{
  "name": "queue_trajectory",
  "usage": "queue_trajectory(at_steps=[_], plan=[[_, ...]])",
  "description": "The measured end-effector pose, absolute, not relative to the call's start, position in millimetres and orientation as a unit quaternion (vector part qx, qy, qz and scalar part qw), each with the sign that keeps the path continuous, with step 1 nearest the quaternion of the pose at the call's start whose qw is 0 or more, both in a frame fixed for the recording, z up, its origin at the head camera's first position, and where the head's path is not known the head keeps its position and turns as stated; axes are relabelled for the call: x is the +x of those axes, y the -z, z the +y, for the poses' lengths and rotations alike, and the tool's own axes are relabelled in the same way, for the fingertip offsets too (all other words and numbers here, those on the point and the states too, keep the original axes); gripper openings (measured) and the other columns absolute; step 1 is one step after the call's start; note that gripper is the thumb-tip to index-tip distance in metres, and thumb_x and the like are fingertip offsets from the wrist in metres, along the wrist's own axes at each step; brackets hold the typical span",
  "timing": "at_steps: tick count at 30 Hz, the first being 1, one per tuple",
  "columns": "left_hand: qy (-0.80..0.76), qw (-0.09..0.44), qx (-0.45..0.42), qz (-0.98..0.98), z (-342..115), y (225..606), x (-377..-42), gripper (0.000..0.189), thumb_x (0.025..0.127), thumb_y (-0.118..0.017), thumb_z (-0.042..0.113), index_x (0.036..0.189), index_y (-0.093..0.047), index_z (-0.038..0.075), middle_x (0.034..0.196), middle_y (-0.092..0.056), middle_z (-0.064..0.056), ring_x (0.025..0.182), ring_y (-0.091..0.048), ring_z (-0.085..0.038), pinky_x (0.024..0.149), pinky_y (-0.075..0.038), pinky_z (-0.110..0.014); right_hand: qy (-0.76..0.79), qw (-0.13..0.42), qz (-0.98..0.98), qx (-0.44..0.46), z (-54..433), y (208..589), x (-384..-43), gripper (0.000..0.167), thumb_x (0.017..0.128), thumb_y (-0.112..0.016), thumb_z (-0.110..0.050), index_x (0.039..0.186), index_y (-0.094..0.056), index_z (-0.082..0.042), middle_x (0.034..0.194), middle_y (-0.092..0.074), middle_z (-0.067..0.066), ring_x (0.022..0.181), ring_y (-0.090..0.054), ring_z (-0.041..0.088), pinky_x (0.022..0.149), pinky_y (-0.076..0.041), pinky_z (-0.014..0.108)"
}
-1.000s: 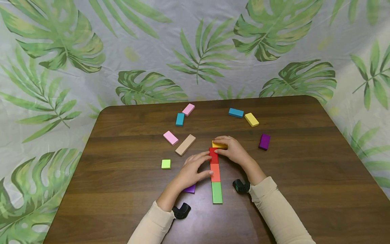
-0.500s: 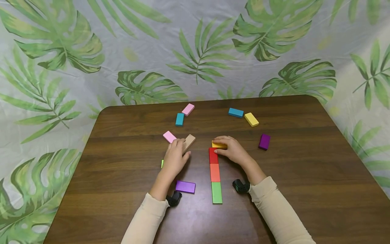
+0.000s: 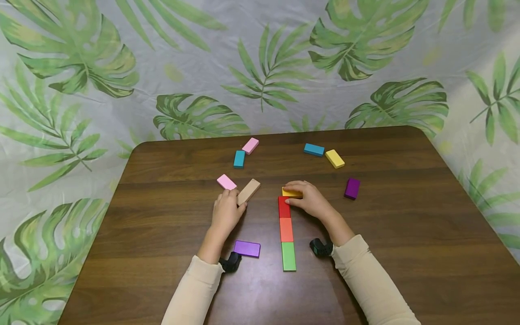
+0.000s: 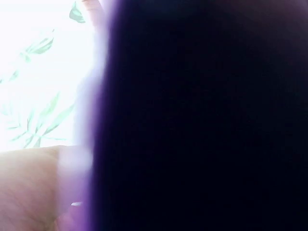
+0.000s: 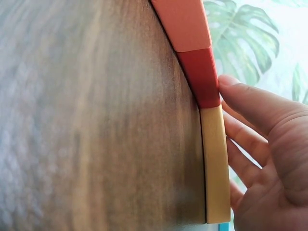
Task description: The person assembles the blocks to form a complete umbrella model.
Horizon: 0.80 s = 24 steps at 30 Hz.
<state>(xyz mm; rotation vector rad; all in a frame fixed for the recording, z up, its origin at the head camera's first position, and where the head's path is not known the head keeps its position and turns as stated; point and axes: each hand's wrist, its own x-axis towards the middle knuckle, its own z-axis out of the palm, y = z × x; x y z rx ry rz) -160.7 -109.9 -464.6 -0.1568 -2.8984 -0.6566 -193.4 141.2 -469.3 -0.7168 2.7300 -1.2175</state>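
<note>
Wooden tabletop (image 3: 398, 221), flat coloured blocks. One tan block (image 3: 249, 191), plain and oblong, lying beyond and to the right of the left hand (image 3: 225, 213), its long axis slanting from near left to far right; the near end sits at the thumb side, and the left hand is the nearer of the two. One pink block (image 3: 225, 181), just past the same hand's fingertips; contact with either piece cannot be told. Left grip: fingers bent downward, but whether they pinch anything is hidden, the left wrist view being mostly dark. One row, end to end, running away from the person: light green block (image 3: 289, 256), coral block (image 3: 286, 229), red block (image 3: 282, 208). One golden-yellow block (image 5: 216, 166), set crosswise at the far end. Right hand (image 3: 312, 200): spread loosely, thumb touching the red piece beside the seam, fingers over the golden-yellow one. One violet block (image 3: 247, 248), lying crosswise between the left wrist and the row. Brands, labels, writing: none legible on any piece.
</note>
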Motion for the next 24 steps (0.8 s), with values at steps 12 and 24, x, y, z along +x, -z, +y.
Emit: queue_trajectory(at_steps=[12,24], plan=[[0.230,0.041,-0.075,-0.969,-107,464,-162,0.036,0.080,-0.067,0.015,0.113,-0.060,0.004,0.107,-0.057,-0.012,0.097,-0.051,-0.032,0.081,-0.038,-0.043,0.400,0.038,0.887,-0.227,142,471,-194,0.037,0.078,-0.070,-0.014,0.112,-0.063,-0.003,0.116,-0.057,0.009,0.111,-0.047,0.025,0.095,-0.034,0.041],[0.231,0.049,-0.116,-0.965,-101,461,-171,0.034,0.080,-0.065,0.009,0.114,-0.060,0.004,0.106,-0.057,-0.012,0.091,-0.053,-0.032,0.080,-0.040,-0.044,0.402,0.040,0.887,-0.222,142,470,-193,0.038,0.078,-0.071,-0.015,0.113,-0.063,-0.004,0.116,-0.057,0.008,0.110,-0.047,0.025,0.093,-0.035,0.041]])
